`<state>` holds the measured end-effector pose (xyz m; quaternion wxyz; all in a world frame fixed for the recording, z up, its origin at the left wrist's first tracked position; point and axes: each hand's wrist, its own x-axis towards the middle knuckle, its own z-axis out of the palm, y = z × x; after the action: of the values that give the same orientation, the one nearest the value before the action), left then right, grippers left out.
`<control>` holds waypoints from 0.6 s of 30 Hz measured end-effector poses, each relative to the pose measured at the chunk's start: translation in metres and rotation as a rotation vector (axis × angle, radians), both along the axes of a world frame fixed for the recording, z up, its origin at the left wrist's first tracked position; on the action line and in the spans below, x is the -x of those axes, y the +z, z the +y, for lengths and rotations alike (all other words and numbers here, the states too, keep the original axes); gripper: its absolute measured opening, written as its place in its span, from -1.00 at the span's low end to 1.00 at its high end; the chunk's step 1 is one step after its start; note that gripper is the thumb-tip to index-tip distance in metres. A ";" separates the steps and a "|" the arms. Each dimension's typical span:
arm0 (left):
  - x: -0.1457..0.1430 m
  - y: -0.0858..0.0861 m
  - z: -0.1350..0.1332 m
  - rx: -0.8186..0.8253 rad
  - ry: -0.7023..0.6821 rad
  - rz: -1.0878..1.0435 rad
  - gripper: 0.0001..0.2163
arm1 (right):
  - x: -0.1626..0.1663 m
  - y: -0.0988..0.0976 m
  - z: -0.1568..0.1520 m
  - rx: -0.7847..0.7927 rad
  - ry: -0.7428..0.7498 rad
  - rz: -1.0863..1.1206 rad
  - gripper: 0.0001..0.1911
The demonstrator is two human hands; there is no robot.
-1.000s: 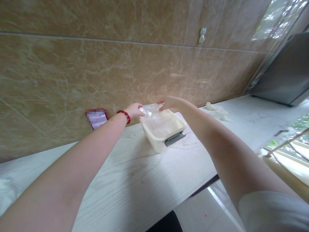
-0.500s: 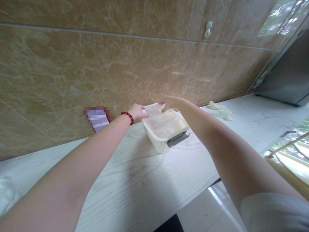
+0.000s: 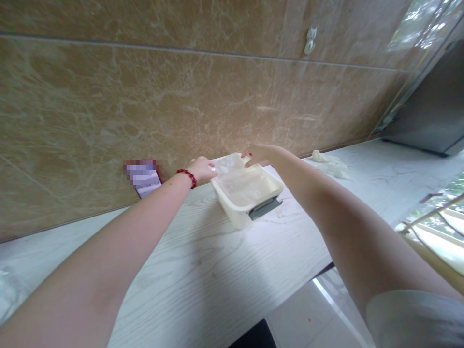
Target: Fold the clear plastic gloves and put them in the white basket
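Observation:
A cream plastic box (image 3: 239, 212) with a grey latch (image 3: 265, 208) stands on the white wood-grain counter (image 3: 203, 270) by the wall. A clear plastic film (image 3: 243, 181) lies over the box's open top. My left hand (image 3: 202, 168), with a red bead bracelet on its wrist, pinches the film at the far left corner of the box. At the far right corner my right hand (image 3: 258, 154) grips the film's other edge. Both hands reach out at arm's length.
A blurred red-and-white packet (image 3: 144, 177) leans on the brown marble wall to the left. Crumpled clear plastic (image 3: 330, 164) lies on the counter further right. A dark grey appliance (image 3: 431, 116) stands at the right end. The counter edge drops to a tiled floor (image 3: 311, 319).
The film has come down from a raised bunch between my hands to lie flatter over the box. Both hands lowered slightly to the box's far rim.

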<state>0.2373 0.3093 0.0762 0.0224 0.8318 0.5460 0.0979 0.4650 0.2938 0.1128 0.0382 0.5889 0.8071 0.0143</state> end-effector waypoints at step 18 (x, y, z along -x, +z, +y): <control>-0.010 0.019 -0.019 0.076 -0.128 0.041 -0.66 | 0.011 -0.017 0.001 -0.116 -0.052 0.006 -0.48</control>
<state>0.2478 0.2898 0.0953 0.0488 0.8653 0.4955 0.0584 0.4537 0.2952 0.0959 0.0019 0.6110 0.7895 0.0583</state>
